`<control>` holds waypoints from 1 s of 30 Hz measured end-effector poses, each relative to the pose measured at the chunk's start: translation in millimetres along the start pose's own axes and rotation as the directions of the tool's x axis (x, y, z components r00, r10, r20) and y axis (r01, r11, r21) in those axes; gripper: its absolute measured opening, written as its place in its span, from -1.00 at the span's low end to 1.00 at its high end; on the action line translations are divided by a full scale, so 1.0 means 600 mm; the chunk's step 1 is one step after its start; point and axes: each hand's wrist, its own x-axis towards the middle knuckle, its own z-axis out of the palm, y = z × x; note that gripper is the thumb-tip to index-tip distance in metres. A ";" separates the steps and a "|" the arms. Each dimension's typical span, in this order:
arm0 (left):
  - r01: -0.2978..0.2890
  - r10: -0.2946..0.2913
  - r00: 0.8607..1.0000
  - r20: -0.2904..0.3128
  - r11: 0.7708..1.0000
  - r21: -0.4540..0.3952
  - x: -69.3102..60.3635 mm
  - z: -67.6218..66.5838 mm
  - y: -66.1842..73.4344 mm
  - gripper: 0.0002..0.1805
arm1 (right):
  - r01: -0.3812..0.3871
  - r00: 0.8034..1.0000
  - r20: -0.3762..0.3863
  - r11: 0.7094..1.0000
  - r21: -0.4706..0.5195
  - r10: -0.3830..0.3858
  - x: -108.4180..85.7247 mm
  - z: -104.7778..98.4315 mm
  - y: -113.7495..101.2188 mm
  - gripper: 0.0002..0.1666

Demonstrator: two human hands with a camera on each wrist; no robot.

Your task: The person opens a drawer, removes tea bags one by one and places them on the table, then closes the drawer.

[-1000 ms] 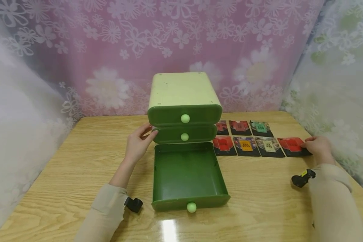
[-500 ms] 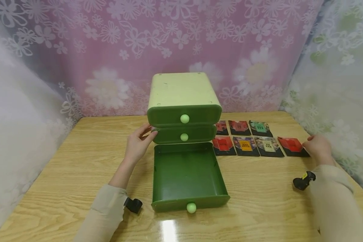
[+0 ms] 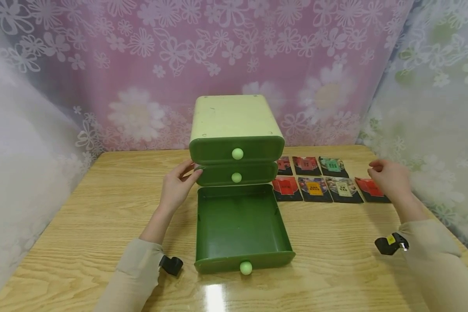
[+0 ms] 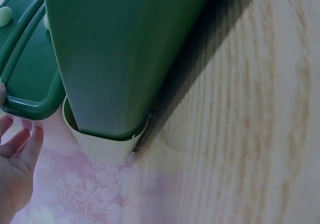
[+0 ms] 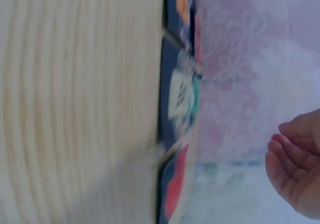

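Observation:
A small cream cabinet (image 3: 232,115) with green drawers stands mid-table. My left hand (image 3: 175,186) holds the left edge of its middle drawer (image 3: 218,174), thumb at the front and fingers behind, as the left wrist view also shows. The bottom drawer (image 3: 239,225) is pulled far out, with nothing inside. Over the right end of the front row of packets, my right hand (image 3: 391,180) hovers, fingers loosely curled around nothing. Beneath it lies a red and black packet (image 3: 370,189), partly hidden by the hand. In the right wrist view, the hand (image 5: 297,164) is apart from the packets.
Several flat packets lie in two rows right of the cabinet, among them an orange-labelled one (image 3: 315,189), a cream-labelled one (image 3: 344,189) and a green-labelled one (image 3: 333,167). A floral curtain (image 3: 140,78) hangs behind the wooden table (image 3: 113,208).
My right hand has let go of the rightmost red packet, risen and moved left above it. The left hand stays at the middle drawer.

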 end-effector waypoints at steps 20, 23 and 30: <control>0.013 -0.013 1.000 -0.005 1.000 0.023 -0.022 0.000 0.053 -0.49 | 0.306 0.941 0.114 0.944 0.126 -0.320 -0.066 0.021 -0.195 -0.81; 0.014 -0.014 1.000 -0.006 1.000 0.024 -0.024 0.000 0.057 -0.50 | 0.350 0.924 0.121 0.929 0.119 -0.364 -0.079 0.023 -0.219 -0.87; 0.030 -0.030 1.000 0.000 0.999 0.016 -0.015 0.001 0.042 -0.49 | 0.497 0.851 0.116 0.857 0.134 -0.512 -0.111 0.029 -0.273 -0.91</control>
